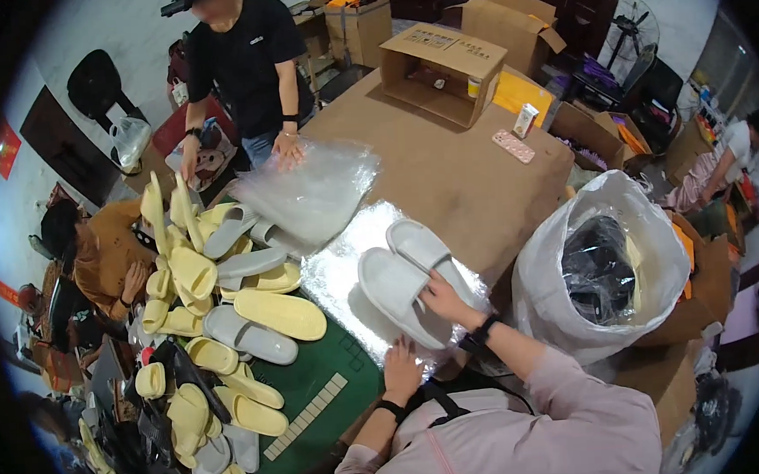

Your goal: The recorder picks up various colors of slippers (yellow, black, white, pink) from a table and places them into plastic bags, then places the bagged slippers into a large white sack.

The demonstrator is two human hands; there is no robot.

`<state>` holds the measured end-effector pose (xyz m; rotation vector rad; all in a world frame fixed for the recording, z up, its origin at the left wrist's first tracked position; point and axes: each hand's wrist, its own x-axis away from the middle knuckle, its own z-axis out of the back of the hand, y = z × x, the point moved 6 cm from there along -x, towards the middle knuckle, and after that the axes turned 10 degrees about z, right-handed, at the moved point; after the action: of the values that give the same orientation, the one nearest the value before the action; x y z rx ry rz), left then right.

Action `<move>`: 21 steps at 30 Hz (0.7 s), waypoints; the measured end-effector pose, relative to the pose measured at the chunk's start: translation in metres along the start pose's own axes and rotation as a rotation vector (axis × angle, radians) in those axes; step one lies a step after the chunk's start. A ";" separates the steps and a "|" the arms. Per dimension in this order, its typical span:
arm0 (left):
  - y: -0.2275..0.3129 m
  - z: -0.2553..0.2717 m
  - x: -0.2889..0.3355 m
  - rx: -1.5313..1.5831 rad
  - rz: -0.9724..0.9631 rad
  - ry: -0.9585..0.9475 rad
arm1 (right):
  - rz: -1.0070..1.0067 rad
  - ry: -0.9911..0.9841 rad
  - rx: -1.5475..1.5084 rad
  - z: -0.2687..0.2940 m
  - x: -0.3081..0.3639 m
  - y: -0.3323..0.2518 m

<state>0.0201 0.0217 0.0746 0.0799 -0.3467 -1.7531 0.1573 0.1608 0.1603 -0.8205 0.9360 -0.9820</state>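
A pair of light grey slippers lies over a stack of shiny plastic bags (337,279) at the table's near edge. My right hand (447,300) is closed on the nearer grey slipper (391,287), its fingers over the strap. Partly under it, the other grey slipper (421,241) points away from me. At the nearer slipper's heel end, my left hand (402,370) lies on the edge of the plastic with fingers stretched out. A heap of yellow slippers (280,314) and grey slippers (251,334) spreads to the left.
Across the table a person (251,62) touches a pile of clear plastic bags (316,193). Another person (111,245) sits at the left. A large white sack (539,284) stands right of the table. An open carton (439,77) and a phone (513,146) occupy the far side.
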 end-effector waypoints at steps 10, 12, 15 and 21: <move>-0.062 -0.031 -0.056 0.198 0.029 0.062 | -0.312 -0.514 -0.346 0.042 0.126 -0.034; -0.042 0.002 -0.062 0.326 0.023 -0.035 | -0.322 -0.446 -0.597 0.049 0.128 -0.066; -0.033 0.017 -0.071 0.333 0.080 -0.140 | -0.221 -0.456 -0.499 0.050 0.141 -0.047; -0.020 0.074 -0.070 0.353 0.180 0.359 | -0.193 -0.408 -0.345 0.056 0.155 -0.046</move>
<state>-0.0018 0.1066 0.1302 0.5917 -0.3820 -1.4495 0.2345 0.0099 0.1809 -1.3660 0.6863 -0.7820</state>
